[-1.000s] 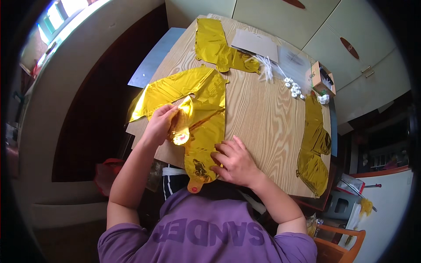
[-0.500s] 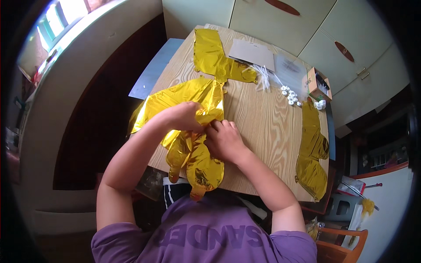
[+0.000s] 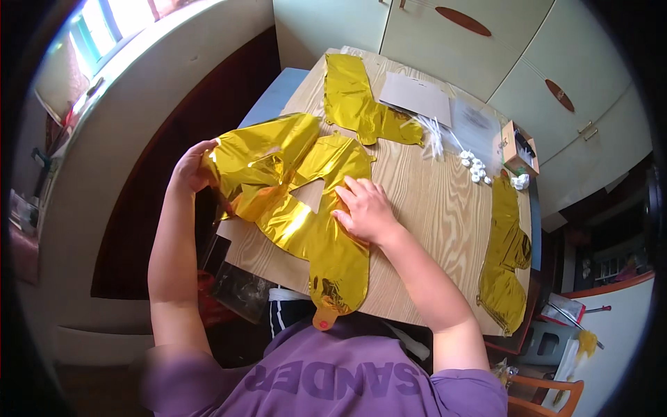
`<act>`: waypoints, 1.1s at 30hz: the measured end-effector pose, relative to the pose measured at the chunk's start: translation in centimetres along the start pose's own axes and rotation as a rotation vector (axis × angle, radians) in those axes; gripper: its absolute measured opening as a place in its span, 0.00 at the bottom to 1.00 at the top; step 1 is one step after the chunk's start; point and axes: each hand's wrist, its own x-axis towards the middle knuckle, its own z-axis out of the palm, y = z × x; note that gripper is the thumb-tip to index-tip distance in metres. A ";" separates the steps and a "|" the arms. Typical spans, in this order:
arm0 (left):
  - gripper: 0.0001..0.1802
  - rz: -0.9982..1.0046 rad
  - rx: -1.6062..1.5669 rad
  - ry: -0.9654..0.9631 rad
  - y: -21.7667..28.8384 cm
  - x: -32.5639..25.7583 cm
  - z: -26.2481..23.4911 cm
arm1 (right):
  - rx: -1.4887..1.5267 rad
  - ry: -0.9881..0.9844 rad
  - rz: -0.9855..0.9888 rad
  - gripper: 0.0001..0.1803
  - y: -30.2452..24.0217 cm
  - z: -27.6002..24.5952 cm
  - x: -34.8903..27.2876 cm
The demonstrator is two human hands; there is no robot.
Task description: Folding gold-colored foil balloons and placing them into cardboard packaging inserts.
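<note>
A flat, uninflated gold foil balloon (image 3: 339, 240) lies across the near left of the wooden table, one end hanging over the front edge. At its left side, my left hand (image 3: 197, 167) grips the foil and holds it lifted off the table edge. Some of those fingers are hidden behind the foil. My right hand (image 3: 366, 210) rests palm down on the balloon's right part, fingers spread and slightly bent. Beyond it lies a second flat gold foil balloon (image 3: 347, 87), L-shaped. A third gold foil balloon (image 3: 505, 278) lies along the right table edge.
At the back of the wooden table (image 3: 424, 229) are a grey card sheet (image 3: 415, 97), thin white sticks (image 3: 433, 137), clear plastic (image 3: 476, 128) and small white pieces (image 3: 475, 167). A small open box (image 3: 520, 149) stands at the back right corner. Cabinets (image 3: 445, 52) rise behind.
My left hand has moved left, pulling the bunched foil out so it spreads wider. My right hand has opened from the folds and now lies flat on the balloon.
</note>
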 end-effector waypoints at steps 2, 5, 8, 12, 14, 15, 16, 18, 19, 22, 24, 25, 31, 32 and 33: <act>0.17 0.034 -0.025 0.027 1.0 -0.4 -2.1 | 0.007 -0.111 0.036 0.30 0.1 -0.5 0.0; 0.18 0.098 -0.039 -0.002 3.0 -1.6 -8.9 | -0.025 -0.157 0.066 0.29 -0.3 -1.6 0.1; 0.21 0.197 -0.184 0.075 4.1 -1.9 -19.3 | -0.043 -0.173 0.078 0.29 -0.2 -1.4 0.1; 0.24 0.563 -0.281 0.621 11.9 -13.1 -35.4 | 0.035 -0.119 0.015 0.30 -1.5 -0.6 0.5; 0.23 0.574 -0.350 0.655 12.7 -12.7 -34.7 | -0.024 -0.130 0.062 0.30 -0.6 -0.8 0.0; 0.22 0.635 -0.249 0.630 14.3 -15.2 -35.0 | -0.014 -0.144 0.053 0.30 -0.8 -0.7 0.2; 0.21 0.693 -0.149 0.602 15.8 -17.4 -34.4 | -0.007 -0.156 0.045 0.31 -1.0 -0.5 0.4; 0.17 0.714 0.023 0.363 18.4 -20.5 -31.5 | 0.007 -0.163 0.025 0.31 -1.8 -0.2 0.8; 0.16 0.693 0.039 0.354 16.7 -14.8 -23.4 | -0.053 -0.160 0.093 0.31 -0.5 -0.7 0.1; 0.16 0.714 0.376 0.235 12.5 -15.1 -4.4 | 0.090 -0.031 0.074 0.29 0.7 -0.6 -0.1; 0.13 0.598 0.704 0.258 6.0 -12.6 5.9 | 0.297 0.201 0.091 0.26 2.6 0.9 -0.8; 0.16 0.507 0.714 0.031 1.9 -12.9 11.7 | 0.497 0.232 0.209 0.26 3.2 0.0 -1.8; 0.27 0.341 0.726 -0.389 -20.1 -7.2 24.8 | 1.588 -0.025 0.825 0.31 3.1 -8.4 -10.2; 0.29 0.182 0.617 -0.509 -20.7 -8.3 27.4 | 1.667 -0.068 0.859 0.35 3.9 -9.6 -12.3; 0.32 0.017 0.518 -0.616 -20.9 -9.7 29.4 | 1.647 0.000 0.859 0.35 3.9 -9.9 -13.7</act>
